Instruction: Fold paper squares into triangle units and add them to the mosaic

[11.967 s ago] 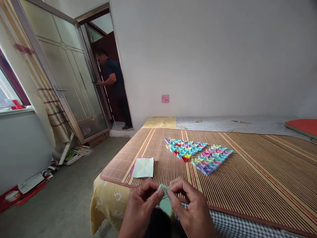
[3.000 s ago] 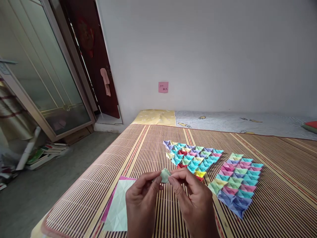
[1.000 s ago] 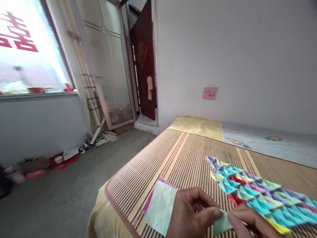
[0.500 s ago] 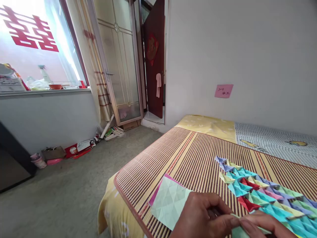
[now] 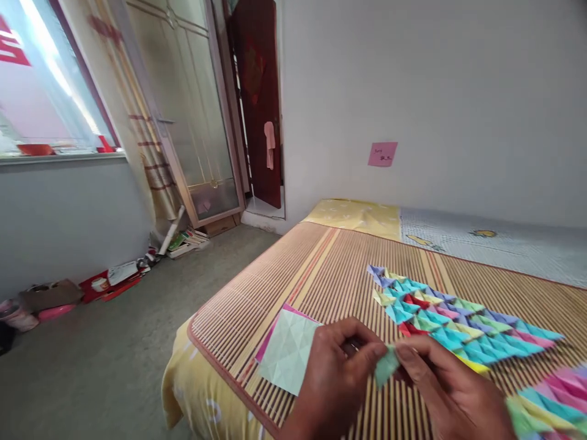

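Both hands pinch a small folded piece of green paper (image 5: 386, 366) just above the striped bamboo mat (image 5: 293, 275). My left hand (image 5: 334, 382) grips its left side with closed fingers. My right hand (image 5: 454, 391) grips its right side, fingers closed too. A creased pale green sheet (image 5: 288, 349) lies flat on a pink sheet just left of my left hand. A sheet of joined colourful folded paper triangles (image 5: 449, 318) lies beyond my hands. A second such sheet (image 5: 554, 400) shows at the lower right corner.
The mat covers a bed with a yellow cover (image 5: 353, 215) along a white wall bearing a pink note (image 5: 382, 154). The bed's corner is at the lower left, with bare floor (image 5: 114, 354) beyond. Books and clutter (image 5: 137, 269) lie under the window by a glass door (image 5: 192, 110).
The view has swung back right and down a little since half a second ago. My hands have lifted the folded green piece more into view. The person in the doorway earlier is gone.
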A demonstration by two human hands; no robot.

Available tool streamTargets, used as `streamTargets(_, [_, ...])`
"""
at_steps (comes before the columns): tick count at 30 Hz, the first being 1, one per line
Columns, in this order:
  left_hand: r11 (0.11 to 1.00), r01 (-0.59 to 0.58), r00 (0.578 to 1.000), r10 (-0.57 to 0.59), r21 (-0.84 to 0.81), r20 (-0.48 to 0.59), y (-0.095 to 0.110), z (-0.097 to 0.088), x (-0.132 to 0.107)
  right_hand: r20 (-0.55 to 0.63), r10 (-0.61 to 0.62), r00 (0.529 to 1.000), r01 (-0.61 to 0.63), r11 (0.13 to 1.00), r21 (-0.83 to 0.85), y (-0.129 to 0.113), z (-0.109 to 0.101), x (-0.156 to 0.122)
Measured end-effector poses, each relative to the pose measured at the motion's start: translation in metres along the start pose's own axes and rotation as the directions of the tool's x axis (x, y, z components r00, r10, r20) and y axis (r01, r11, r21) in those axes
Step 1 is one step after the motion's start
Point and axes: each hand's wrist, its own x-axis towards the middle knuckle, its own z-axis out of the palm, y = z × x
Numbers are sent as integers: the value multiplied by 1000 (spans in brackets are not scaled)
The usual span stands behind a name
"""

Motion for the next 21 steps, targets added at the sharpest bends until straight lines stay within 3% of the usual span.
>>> streamTargets(3, [989, 7, 1000, -11, -146, -23, -6, -2, 5, 111, 38, 993, -54, 988, 143, -3, 8, 3])
streamTargets(9, [974, 88, 996, -82, -209, 39, -21, -7, 16, 153, 38, 988, -64, 983, 170, -2, 11, 9])
streamTargets(15, [987, -1, 991, -21, -160, -132, -22, -8, 16, 330, 95, 939, -170, 963, 208, -6, 17, 8])
streamTargets(21, [982, 2, 981, -39, -189, -193, -24, -10, 19, 302, 79, 950, -153, 961, 229, 1, 28, 6])
